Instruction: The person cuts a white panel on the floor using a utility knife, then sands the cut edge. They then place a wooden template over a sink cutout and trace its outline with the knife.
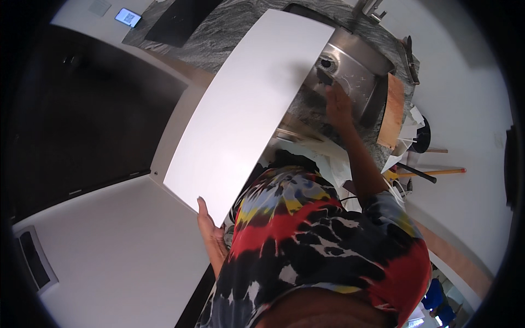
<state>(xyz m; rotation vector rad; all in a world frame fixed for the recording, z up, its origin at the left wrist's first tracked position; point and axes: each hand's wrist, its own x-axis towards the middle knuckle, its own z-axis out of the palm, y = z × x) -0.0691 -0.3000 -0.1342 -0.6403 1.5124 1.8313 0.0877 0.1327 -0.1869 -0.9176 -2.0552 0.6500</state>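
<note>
White board (246, 109): near end gripped by my left hand (209, 225), thumb on top, presumably steadying. My right hand (339, 105): over steel sink (362, 61), by dark piece (324, 76); grip unclear.

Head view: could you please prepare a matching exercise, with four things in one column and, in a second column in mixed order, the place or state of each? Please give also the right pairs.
Things
1. left hand
2. right hand
3. phone
4. brown strip

Places or states
A. lit screen, at the picture's upper left
B. at the lower end of the white panel
C. just right of the metal sink
D. over the metal sink

Pairs: 1-B, 2-D, 3-A, 4-C
</note>
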